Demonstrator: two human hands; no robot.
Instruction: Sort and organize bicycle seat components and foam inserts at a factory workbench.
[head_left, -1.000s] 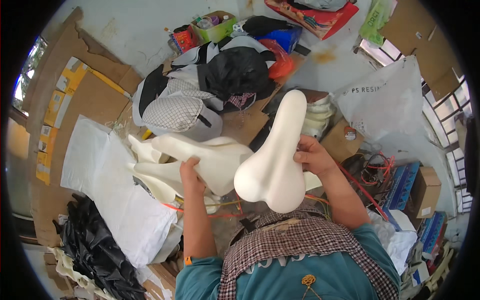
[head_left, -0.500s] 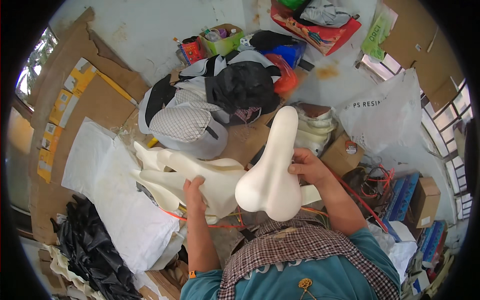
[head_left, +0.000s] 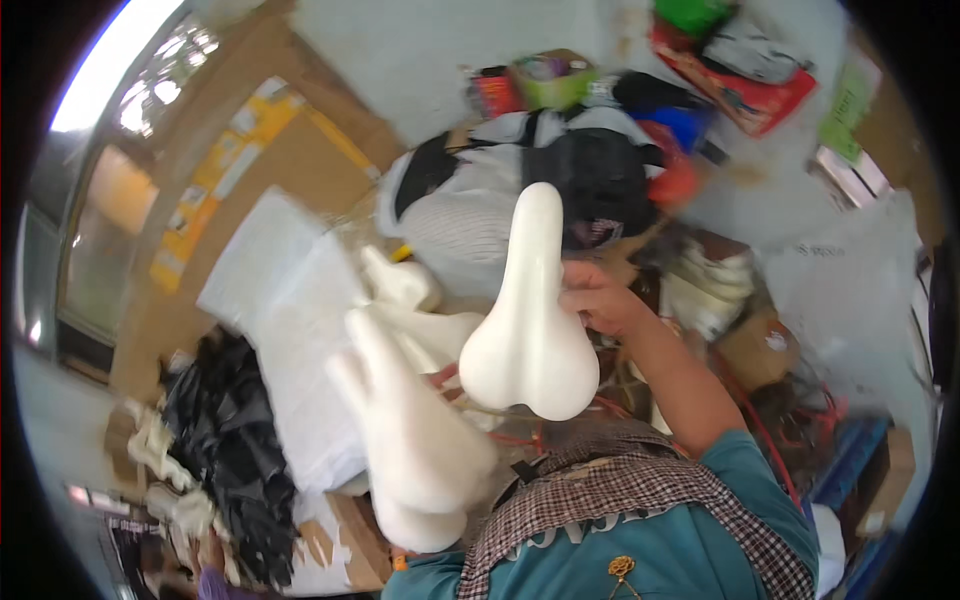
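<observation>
My right hand (head_left: 602,298) grips a cream-white bicycle saddle shell (head_left: 532,330) by its side, nose pointing away from me and wide rear toward my apron. To its left, two or more nested saddle shells (head_left: 420,440) are held close to my body, blurred by motion. They cover most of my left hand (head_left: 444,377); only some fingers show at their right edge, closed on them. Beyond, more cream-white shells (head_left: 402,285) lie beside a white sheet.
A grey and black fabric bundle (head_left: 460,205) stands ahead. Crumpled black plastic (head_left: 230,450) lies to the left by the white sheet (head_left: 290,300). On the right are a small cardboard box (head_left: 765,345) and a large white sack (head_left: 850,290). Another person's purple sleeve (head_left: 212,583) shows at lower left.
My left hand has lifted shells from the pile and drawn them toward my body. The right-hand saddle shell has shifted slightly left and turned more upright in view. My view has swung left.
</observation>
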